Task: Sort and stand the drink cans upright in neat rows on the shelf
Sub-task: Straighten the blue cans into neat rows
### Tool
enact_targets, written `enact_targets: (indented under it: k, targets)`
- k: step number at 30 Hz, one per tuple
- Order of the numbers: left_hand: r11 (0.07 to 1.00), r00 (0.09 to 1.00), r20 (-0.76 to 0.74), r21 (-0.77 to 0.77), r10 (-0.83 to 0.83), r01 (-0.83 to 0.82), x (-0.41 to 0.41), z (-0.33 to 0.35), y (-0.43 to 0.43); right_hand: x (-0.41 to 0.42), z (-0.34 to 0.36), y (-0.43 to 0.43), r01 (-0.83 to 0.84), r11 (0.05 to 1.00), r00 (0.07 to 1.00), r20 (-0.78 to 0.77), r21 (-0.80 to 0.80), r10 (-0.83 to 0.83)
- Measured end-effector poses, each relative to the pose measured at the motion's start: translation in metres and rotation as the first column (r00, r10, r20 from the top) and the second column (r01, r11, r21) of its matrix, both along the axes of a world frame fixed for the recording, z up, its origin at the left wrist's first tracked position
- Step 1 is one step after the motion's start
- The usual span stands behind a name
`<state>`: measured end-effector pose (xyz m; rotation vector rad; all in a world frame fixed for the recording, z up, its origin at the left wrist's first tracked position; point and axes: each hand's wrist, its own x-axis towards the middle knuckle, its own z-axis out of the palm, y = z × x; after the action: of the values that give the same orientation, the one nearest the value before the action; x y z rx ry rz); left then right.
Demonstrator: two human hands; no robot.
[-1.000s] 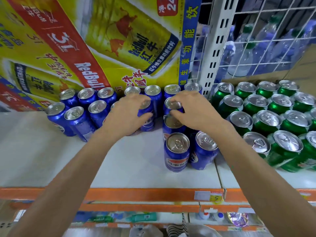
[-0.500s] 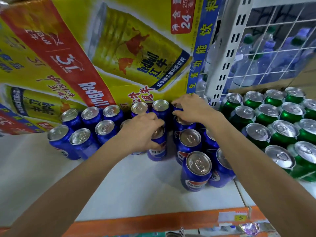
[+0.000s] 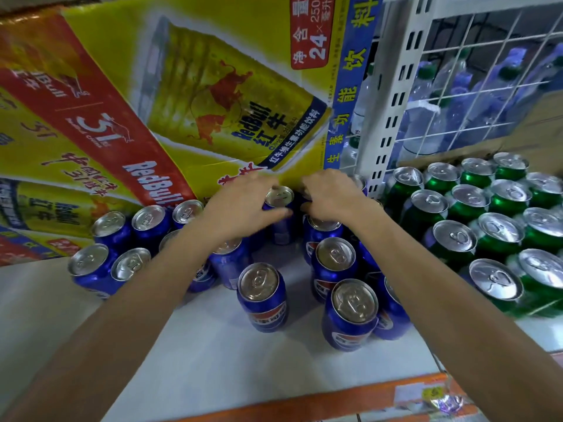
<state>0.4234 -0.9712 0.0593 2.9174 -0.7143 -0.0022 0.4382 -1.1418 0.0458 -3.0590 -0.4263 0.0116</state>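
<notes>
Head view showed a blue can (image 3: 278, 197) standing upright in the back row of the shelf (image 3: 213, 345), close against the yellow Red Bull carton (image 3: 152, 102). The left hand (image 3: 240, 211) held it, fingers curled over its far side and thumb pressed to its near side. Just beside it, the right hand (image 3: 330, 193) had its fingers bent down round a second blue can (image 3: 301, 196), which it mostly hid, so the firmness of that grip could not be told.

Around them, the other blue cans (image 3: 262, 296) stood upright but unevenly. There was a loose column under the right forearm, a tidier pair of rows to the left, and a bare gap in the middle. The green cans (image 3: 499, 226) stood in their own block past the white upright post (image 3: 393, 95).

The sorting by colour looked done. The step in hand seemed to be squaring up the back row of the blue group. The next move probably called for seating these two cans side by side against the carton, then drawing the stray front cans into line behind the orange shelf edge (image 3: 304, 403). That would have to be done without knocking over close neighbours.
</notes>
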Motion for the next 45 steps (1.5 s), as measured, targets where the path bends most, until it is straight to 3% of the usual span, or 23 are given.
enact_targets:
  k: [4, 10, 15, 18, 27, 32, 36, 45]
  targets:
    - [0.961, 0.987, 0.054, 0.225, 0.152, -0.160, 0.030, -0.021, -0.022, -0.001, 0.000, -0.001, -0.027, 1.000, 0.999, 0.023, 0.003, 0.027]
    - [0.982, 0.985, -0.110, 0.124, -0.132, 0.145, 0.036, -0.001, -0.005, 0.000, 0.000, -0.005, -0.025, 1.000, 0.999, 0.027, 0.017, 0.024]
    - [0.982, 0.984, -0.135, 0.139, -0.112, 0.131, 0.025, -0.001, -0.005, 0.001, -0.003, -0.006, -0.040, 0.999, 0.999, 0.032, 0.018, 0.039]
    - [0.969, 0.986, -0.158, 0.229, -0.060, 0.096, 0.022, -0.009, -0.009, 0.001, -0.005, -0.006, -0.045, 0.999, 0.999, 0.028, 0.007, 0.045]
    - [0.984, 0.989, -0.128, 0.153, -0.074, 0.093, 0.022, 0.000, -0.005, -0.001, -0.002, -0.006, -0.034, 0.999, 0.999, 0.015, 0.028, 0.033]
    - [0.955, 0.997, -0.049, 0.294, 0.062, -0.045, 0.024, -0.019, -0.011, -0.001, -0.002, -0.008, -0.032, 0.997, 0.999, 0.002, 0.065, 0.032]
    - [0.980, 0.997, -0.076, 0.196, -0.008, 0.023, 0.030, -0.018, -0.011, -0.001, 0.001, -0.010, -0.027, 0.996, 1.000, 0.000, 0.080, 0.027]
    - [0.958, 0.998, 0.061, 0.285, -0.030, 0.011, 0.026, -0.020, -0.017, -0.002, 0.002, -0.014, -0.010, 0.994, 1.000, 0.007, 0.105, 0.010]
